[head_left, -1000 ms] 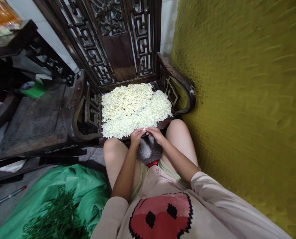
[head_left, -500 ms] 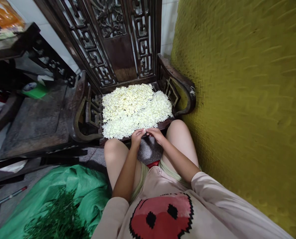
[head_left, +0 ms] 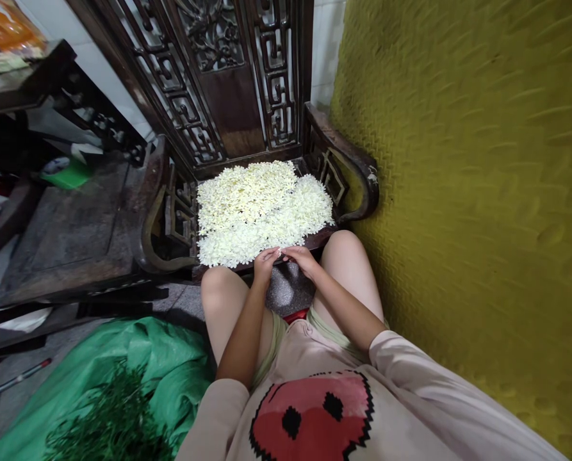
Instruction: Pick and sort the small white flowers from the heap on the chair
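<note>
A thick layer of small white and pale yellow flowers covers the seat of a dark carved wooden chair. At the seat's front edge my left hand and my right hand meet, fingertips almost touching. Both are closed in a pinch around a small white flower, which is mostly hidden by the fingers. The hands are just in front of the nearest flowers, above the gap between my knees.
A green plastic sheet with leafy green stems lies on the floor at lower left. To the left stands another dark wooden seat with a green box. A yellow textured mat rises on the right.
Both hands stay in the same place, pinched together. The white piece between the fingertips shows slightly less now. The flowers on the seat look unchanged.
</note>
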